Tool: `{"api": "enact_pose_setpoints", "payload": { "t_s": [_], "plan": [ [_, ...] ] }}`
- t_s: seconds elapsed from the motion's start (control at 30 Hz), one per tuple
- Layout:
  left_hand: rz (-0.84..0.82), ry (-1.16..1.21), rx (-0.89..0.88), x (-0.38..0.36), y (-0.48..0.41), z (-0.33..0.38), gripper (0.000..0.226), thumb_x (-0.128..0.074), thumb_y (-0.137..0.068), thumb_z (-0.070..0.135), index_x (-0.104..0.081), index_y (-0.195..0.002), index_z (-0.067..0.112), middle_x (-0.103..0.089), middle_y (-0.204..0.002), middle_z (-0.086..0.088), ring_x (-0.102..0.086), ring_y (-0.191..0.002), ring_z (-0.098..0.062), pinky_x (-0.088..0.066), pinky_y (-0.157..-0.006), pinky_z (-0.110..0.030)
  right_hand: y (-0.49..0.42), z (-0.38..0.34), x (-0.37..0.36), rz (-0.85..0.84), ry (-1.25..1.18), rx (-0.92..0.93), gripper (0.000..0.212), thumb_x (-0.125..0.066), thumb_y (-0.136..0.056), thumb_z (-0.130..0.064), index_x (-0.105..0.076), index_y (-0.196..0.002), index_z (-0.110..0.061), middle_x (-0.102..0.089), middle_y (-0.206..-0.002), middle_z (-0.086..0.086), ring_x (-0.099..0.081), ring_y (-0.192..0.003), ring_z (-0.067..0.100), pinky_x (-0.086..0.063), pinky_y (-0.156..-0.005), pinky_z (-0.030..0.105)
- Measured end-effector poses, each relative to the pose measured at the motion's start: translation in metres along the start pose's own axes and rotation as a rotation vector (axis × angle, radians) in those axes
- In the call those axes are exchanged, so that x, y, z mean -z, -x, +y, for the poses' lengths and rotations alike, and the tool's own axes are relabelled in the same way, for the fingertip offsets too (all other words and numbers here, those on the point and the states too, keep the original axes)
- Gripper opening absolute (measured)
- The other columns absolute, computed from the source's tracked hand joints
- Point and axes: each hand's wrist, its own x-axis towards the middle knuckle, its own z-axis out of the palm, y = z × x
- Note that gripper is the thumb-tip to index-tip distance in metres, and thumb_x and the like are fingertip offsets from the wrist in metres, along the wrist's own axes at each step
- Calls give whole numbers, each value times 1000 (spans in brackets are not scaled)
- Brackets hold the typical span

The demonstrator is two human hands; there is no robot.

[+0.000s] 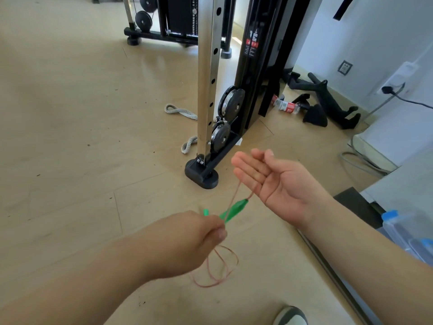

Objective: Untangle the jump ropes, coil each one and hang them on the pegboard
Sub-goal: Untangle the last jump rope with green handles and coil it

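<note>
Green plastic handles (230, 212) of a jump rope are pinched in the closed fingers (216, 233) of the left hand (187, 240), one long handle slanting up and to the right and a short green tip showing just above the knuckles. Thin reddish cord (220, 268) is seen hanging below that fist in several loose loops, blurred, above the floor. From the upper end of the long handle the same cord is led up to the right hand (274, 181), which is held palm up with its fingers (248, 170) spread open and slightly curled; the cord is draped over them near the fingertips, not gripped. Both forearms are bare. Beyond the hands, pale wood-look floor (70, 137) is spread out, and a cable machine (210, 90) with a chrome perforated post, black pulleys and a black foot is stood just behind the right hand. A thick grey braided rope (180, 112) is laid on the floor beside the post. Black attachments (325, 106) and a plastic bottle (287, 105) are left on the floor by the white wall at the right.
</note>
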Motion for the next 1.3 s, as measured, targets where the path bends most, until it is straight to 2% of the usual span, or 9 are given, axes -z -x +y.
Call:
{"api": "enact_pose_setpoints", "payload": {
  "t_s": [0.1,0.27,0.4,0.57,0.87,0.97,1.03,1.17,1.3],
  "plan": [
    [39,-80,-89,-8,4,15,34,-37,-105,53,-58,-116,29,-70,-98,6,-62,-92,-14,-53,-83,-37,-5,10,8,103,248,57,25,-50,-106,-16,-67,-107,2,-74,-116,23,-72,-113,32,-55,-101,46],
    [478,238,-248,18,4,18,16,-52,-100,41,-59,-89,31,-59,-66,11,-54,-58,-9,-45,-54,-28,1,22,8,-49,664,140,29,-68,-95,-26,-75,-116,-7,-77,-114,13,-71,-115,28,-48,-111,45],
    [778,370,-123,35,-3,2,16,-56,-101,31,-64,-87,28,-57,-63,13,-48,-55,-6,-38,-53,-15,12,28,-2,-232,733,36,42,-64,-90,-34,-73,-114,-1,-78,-101,20,-74,-94,33,-57,-96,40],
    [589,319,192,29,-15,-20,31,-47,-104,38,-60,-80,23,-52,-55,13,-46,-54,-5,-37,-54,-24,21,28,-16,-313,531,-42,26,-59,-92,-26,-74,-99,-6,-75,-92,18,-72,-78,25,-55,-68,28],
    [129,-102,11,-6,5,12,33,-41,-104,48,-62,-96,23,-59,-74,2,-47,-67,-10,-52,-73,-38,7,32,-10,-23,338,62,23,-52,-104,-12,-69,-106,2,-74,-113,25,-74,-109,33,-58,-99,44],
    [196,90,-99,6,10,19,23,-55,-99,43,-65,-91,25,-63,-71,4,-54,-64,-10,-51,-65,-33,6,30,-2,-1,670,216,19,-69,-96,-21,-79,-101,-5,-71,-104,33,-73,-104,31,-55,-101,50],
    [350,284,-125,17,8,18,20,-57,-99,38,-65,-84,28,-64,-73,8,-53,-56,-6,-45,-54,-23,8,30,1,-85,836,223,26,-70,-92,-25,-78,-97,0,-65,-89,36,-67,-82,24,-57,-83,49],
    [629,390,-43,33,0,-2,21,-57,-100,36,-63,-81,29,-63,-67,18,-52,-55,-2,-41,-53,-15,14,32,-5,-242,723,57,24,-61,-96,-16,-75,-93,3,-74,-86,19,-68,-72,24,-53,-68,29],
    [568,413,106,27,-10,-16,30,-52,-103,40,-64,-79,27,-56,-59,10,-44,-50,-4,-41,-57,-26,19,30,-15,-279,593,-57,25,-58,-92,-25,-75,-85,-9,-68,-78,14,-59,-64,23,-51,-62,28]
  ]
}}
